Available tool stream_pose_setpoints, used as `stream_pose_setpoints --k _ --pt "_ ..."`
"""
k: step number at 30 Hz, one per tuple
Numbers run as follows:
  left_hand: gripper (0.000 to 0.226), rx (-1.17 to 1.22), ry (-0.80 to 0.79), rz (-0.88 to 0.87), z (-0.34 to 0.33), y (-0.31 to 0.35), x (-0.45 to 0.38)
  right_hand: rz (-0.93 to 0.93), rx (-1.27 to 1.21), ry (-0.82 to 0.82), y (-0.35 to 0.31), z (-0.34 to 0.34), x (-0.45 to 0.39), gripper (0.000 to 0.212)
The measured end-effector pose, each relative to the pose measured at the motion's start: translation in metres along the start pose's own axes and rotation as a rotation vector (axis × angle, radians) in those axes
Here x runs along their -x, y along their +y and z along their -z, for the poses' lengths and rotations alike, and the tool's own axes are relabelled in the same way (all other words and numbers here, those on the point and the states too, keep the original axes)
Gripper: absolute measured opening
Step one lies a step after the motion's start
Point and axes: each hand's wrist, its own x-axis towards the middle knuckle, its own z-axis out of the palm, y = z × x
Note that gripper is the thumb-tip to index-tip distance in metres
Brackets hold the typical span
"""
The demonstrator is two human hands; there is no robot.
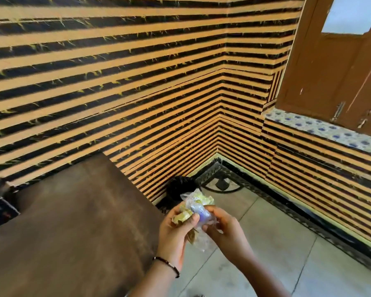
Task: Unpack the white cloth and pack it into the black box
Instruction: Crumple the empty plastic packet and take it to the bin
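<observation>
Crinkled clear plastic packet, yellow-and-purple contents: gripped by left hand at nine o'clock, right hand at three o'clock.

— What colours are the walls?
— Orange and black stripes. The table is dark brown.
— And the packet?
— Clear plastic, pale yellow and purple inside. Grey floor tiles, brown window shutter.

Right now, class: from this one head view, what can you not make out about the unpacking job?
- Packet: contents hidden by crinkled wrap and both hands, left, right; no white cloth is recognisable.
- Black box: none identifiable; the dark object is cut off by the left edge.
- Dark heap beyond the packet: blurred.
</observation>
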Motion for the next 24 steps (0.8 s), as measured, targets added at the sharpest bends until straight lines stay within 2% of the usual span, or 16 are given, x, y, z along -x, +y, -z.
stream_pose_setpoints --k 3,7,10,13,17,21,24 --pt "0.038 -0.042 0.024 -0.007 -0.013 0.000 -0.044 -0.020 -0.019 0.004 0.015 0.012 -0.033 0.039" --pt "0.040 -0.062 0.052 -0.034 -0.040 0.009 -0.100 -0.040 -0.061 0.095 0.032 0.037 -0.088 0.057" --pt "0.037 -0.062 0.021 -0.020 -0.056 0.011 -0.135 -0.096 -0.072 0.154 0.046 0.052 -0.127 0.056" --pt "0.029 -0.082 -0.015 0.031 -0.068 0.003 -0.159 -0.146 -0.034 0.143 0.062 0.063 -0.153 0.048" --pt "0.025 -0.063 0.024 0.096 -0.086 -0.008 -0.193 -0.186 -0.036 0.033 0.083 0.089 -0.189 0.044" --pt "0.024 -0.089 0.089 0.064 -0.113 -0.022 -0.227 -0.169 -0.106 -0.154 0.107 0.117 -0.231 0.058" --pt "0.022 -0.067 0.164 0.077 -0.144 -0.039 -0.249 -0.102 -0.070 -0.297 0.120 0.146 -0.270 0.042"
